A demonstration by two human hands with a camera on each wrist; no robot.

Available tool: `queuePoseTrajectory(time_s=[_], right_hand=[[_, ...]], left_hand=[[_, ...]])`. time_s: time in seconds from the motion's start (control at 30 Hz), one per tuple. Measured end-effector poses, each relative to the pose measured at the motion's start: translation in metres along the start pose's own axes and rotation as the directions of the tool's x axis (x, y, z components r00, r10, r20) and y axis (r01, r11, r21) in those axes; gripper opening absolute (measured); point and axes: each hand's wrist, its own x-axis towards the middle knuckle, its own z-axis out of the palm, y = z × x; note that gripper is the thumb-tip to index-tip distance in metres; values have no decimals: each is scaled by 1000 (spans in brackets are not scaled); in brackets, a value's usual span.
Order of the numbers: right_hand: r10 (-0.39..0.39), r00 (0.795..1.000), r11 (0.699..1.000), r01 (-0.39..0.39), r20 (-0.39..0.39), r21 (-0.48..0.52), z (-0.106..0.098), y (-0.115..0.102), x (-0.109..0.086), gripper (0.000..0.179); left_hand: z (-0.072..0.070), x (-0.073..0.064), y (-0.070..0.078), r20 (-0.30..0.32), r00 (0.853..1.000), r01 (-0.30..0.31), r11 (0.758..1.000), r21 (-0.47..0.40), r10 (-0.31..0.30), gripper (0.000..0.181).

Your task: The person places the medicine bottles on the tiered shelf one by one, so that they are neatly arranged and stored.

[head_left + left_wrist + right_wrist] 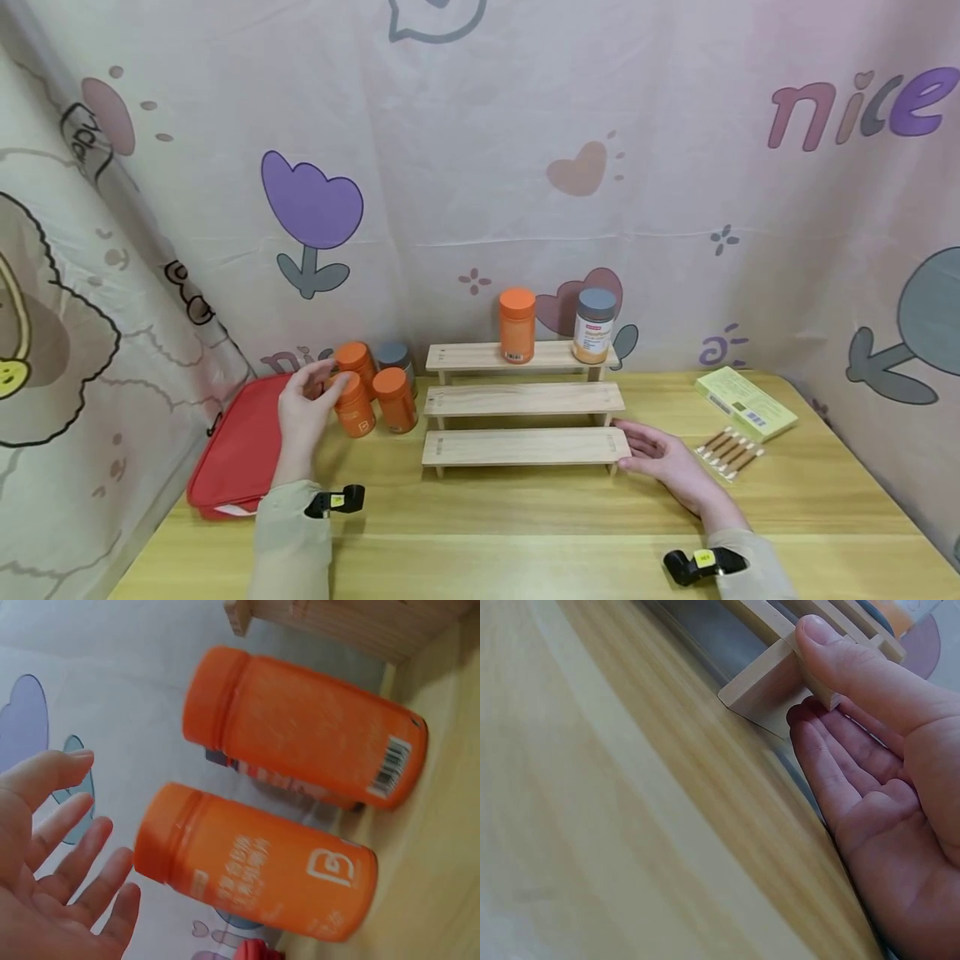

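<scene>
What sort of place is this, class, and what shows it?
Probably a curtained-off tabletop workspace: patterned curtains hang behind and beside a wood-grain table, which bears a three-tier wooden stand and several orange bottles.

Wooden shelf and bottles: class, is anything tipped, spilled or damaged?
Nothing stands out: the wooden shelf stands evenly, the orange bottle and grey-lidded bottle on its top tier are upright, and the four lidded bottles beside it show no spill.

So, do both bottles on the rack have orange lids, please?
No, the left bottle has an orange lid, the right bottle a grey lid.
</scene>
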Motion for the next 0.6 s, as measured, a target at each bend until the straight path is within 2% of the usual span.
queuePoseTrajectory(time_s=[0.17,0.33,0.43,0.6], right_hand=[[-3,1000,1000,3,6,-1,-1,1,-1,68],[1,1000,1000,-1,8,7,-1,1,-1,68],[-3,1000,1000,3,7,13,-1,1,0,68],[-13,1000,1000,13,8,7,-1,1,0,68]], left_hand=[[1,1,-12,61,997,40,996,75,-45,49],[2,1,-19,116,989,87,993,85,-97,55],[3,1,-22,134,984,110,990,85,-121,56],[6,1,-26,130,984,113,992,59,-120,54]])
